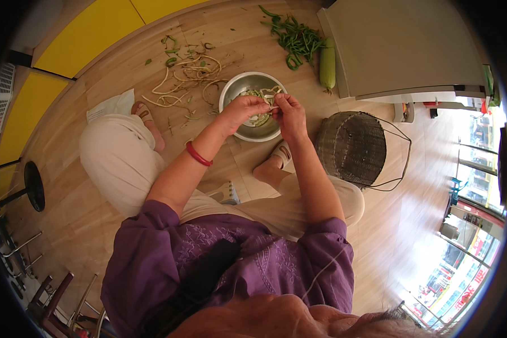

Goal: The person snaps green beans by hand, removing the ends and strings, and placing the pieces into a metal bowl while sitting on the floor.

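Observation:
My left hand (245, 109) and my right hand (290, 116) meet above a round steel bowl (226, 97) on the floor. Both are closed, fingertips pinched around a pale long bean (272, 107) that runs between them. Inside the bowl lie snapped pale-green bean pieces (257, 120), partly covered by my hands. Just beyond the bowl to the left, whole long bean pods (180, 84) are spread loosely over the wooden floor, with small scraps around them.
Green peppers (293, 39) are heaped at the far right, beside a long pale-green gourd (327, 66). A dark woven basket (352, 147) with a wire handle stands right of the bowl. Yellow cabinets (87, 36) line the far left, and a large grey cabinet (405, 45) stands far right.

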`<control>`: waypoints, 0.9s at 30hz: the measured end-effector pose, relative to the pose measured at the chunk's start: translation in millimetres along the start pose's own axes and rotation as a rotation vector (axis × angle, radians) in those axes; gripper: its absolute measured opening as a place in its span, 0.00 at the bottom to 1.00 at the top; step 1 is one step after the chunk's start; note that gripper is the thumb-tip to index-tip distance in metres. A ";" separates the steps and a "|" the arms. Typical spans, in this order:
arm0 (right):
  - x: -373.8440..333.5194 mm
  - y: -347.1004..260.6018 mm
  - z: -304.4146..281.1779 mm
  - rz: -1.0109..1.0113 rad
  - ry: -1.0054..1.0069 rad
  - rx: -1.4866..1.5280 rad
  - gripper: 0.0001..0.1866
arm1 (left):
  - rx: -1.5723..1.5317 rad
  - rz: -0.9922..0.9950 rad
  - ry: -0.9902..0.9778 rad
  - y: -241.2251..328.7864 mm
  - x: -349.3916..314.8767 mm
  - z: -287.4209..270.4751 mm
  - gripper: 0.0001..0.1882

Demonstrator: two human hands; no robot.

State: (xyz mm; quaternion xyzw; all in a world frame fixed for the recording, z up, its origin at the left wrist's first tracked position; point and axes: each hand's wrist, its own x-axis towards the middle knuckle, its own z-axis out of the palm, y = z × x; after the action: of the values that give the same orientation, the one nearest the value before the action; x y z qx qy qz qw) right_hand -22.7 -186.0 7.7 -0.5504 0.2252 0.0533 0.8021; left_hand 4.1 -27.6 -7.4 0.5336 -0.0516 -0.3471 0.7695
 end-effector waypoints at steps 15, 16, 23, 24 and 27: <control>-3.3 -4.6 4.2 -0.004 -0.102 -0.095 0.10 | 0.098 -0.041 0.140 -1.9 4.1 0.3 0.08; -4.3 -4.4 6.3 -0.017 -0.114 -0.117 0.10 | 0.127 -0.029 0.151 -0.7 3.8 1.1 0.08; -2.8 -2.5 6.1 -0.018 -0.149 -0.074 0.11 | -0.228 -0.052 0.191 -11.9 4.1 -9.0 0.08; -2.4 -2.2 6.4 -0.004 -0.147 -0.040 0.12 | -0.262 -0.059 0.169 -10.7 3.0 -9.3 0.07; -2.4 -3.0 8.2 0.030 -0.149 0.015 0.15 | -0.369 -0.062 0.132 -8.7 0.2 -12.2 0.06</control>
State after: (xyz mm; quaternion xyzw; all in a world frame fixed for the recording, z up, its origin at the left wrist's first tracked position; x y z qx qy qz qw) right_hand -21.3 -179.4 13.7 -0.5355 0.1735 0.1044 0.8199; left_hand 5.5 -19.8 -20.1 0.4065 0.0797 -0.3384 0.8450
